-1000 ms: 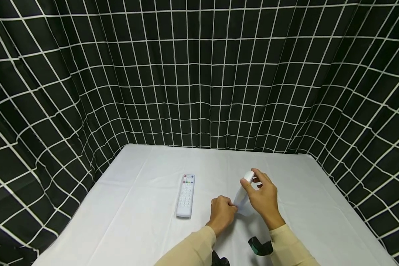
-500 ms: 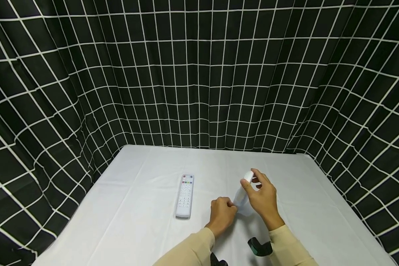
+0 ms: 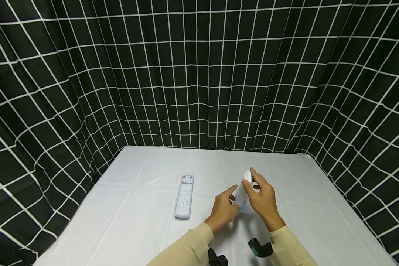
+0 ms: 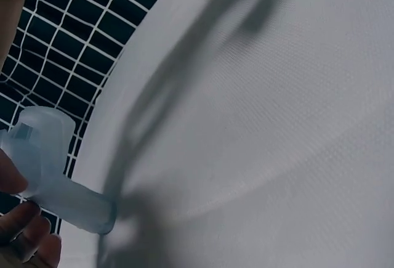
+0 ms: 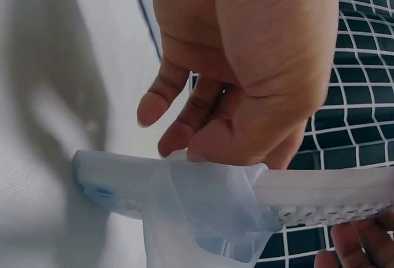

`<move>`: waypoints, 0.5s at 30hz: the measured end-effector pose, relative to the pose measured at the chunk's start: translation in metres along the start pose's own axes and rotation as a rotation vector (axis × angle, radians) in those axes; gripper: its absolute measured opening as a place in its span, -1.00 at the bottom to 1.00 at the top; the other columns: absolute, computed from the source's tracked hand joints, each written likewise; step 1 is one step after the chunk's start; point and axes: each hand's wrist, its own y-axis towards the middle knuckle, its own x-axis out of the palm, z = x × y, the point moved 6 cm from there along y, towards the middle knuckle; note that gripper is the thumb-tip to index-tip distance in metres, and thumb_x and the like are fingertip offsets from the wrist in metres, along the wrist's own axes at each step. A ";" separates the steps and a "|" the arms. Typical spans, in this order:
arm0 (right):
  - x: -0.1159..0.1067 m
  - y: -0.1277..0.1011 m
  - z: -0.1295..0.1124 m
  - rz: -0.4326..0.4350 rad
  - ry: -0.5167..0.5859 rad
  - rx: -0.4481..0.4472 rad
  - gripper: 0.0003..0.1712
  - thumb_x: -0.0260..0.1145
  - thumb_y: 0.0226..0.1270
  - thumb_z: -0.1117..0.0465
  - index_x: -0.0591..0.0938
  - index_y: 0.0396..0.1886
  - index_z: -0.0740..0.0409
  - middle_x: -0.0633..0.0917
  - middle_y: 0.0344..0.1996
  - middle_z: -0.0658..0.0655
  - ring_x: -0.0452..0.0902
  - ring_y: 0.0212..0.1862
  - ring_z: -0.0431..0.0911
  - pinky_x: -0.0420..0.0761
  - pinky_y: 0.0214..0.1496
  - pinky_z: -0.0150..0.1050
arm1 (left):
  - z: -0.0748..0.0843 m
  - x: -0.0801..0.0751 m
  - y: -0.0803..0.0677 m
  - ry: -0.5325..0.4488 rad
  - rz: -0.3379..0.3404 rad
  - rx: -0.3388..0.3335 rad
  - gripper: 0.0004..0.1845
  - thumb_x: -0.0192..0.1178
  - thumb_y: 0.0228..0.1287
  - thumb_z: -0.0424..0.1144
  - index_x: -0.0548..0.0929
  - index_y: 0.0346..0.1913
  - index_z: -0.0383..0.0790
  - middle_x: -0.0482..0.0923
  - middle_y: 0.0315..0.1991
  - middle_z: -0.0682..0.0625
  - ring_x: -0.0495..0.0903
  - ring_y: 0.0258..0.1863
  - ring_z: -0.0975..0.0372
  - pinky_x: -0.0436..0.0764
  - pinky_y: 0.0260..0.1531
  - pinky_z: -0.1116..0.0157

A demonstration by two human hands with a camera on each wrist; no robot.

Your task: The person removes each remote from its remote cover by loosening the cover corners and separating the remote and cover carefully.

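My right hand [image 3: 262, 197] grips a white remote [image 3: 247, 176] by its upper end and holds it tilted, its lower end near the table. A translucent bluish silicone cover [image 3: 242, 202] sits over the lower part of the remote [image 5: 320, 200]. My left hand [image 3: 223, 207] is beside it with the fingers loosely spread, the thumb pointing up at the cover [image 5: 203, 206]. In the right wrist view the left hand's fingertips [image 5: 175, 142] touch the cover's edge without pinching it. In the left wrist view the cover's [image 4: 52, 169] end rests on the cloth.
A second white remote [image 3: 184, 195] with coloured buttons lies flat on the white tablecloth [image 3: 136, 207], left of my hands. A black curtain with a white grid [image 3: 199, 74] hangs round the table on three sides. Wrist-worn cameras [image 3: 259, 246] show near my sleeves.
My left hand has opened from a fist at the cover's lower end, with the thumb now raised. The remote in my right hand has shifted slightly left and stands more upright.
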 end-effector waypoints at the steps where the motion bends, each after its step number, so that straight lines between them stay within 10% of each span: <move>1: 0.000 0.000 0.000 0.002 0.009 -0.001 -0.44 0.33 0.31 0.31 0.43 0.22 0.51 0.65 -0.05 0.28 0.55 -0.10 0.02 0.53 -0.13 -0.31 | 0.001 0.000 0.001 0.000 -0.004 0.013 -0.30 0.20 -0.09 -0.55 0.52 0.27 -0.22 0.57 -0.36 0.03 0.47 -0.48 0.35 0.52 -0.50 0.40; 15: -0.004 -0.003 0.004 0.013 0.111 0.032 -0.61 0.28 0.34 0.37 0.55 0.10 0.50 0.63 -0.04 0.40 0.61 -0.06 0.21 0.44 -0.08 -0.62 | 0.007 -0.003 0.005 -0.021 0.033 0.039 -0.57 0.21 0.13 -0.42 0.62 0.13 -0.27 0.57 -0.19 -0.06 0.51 -0.28 0.20 0.53 -0.34 0.33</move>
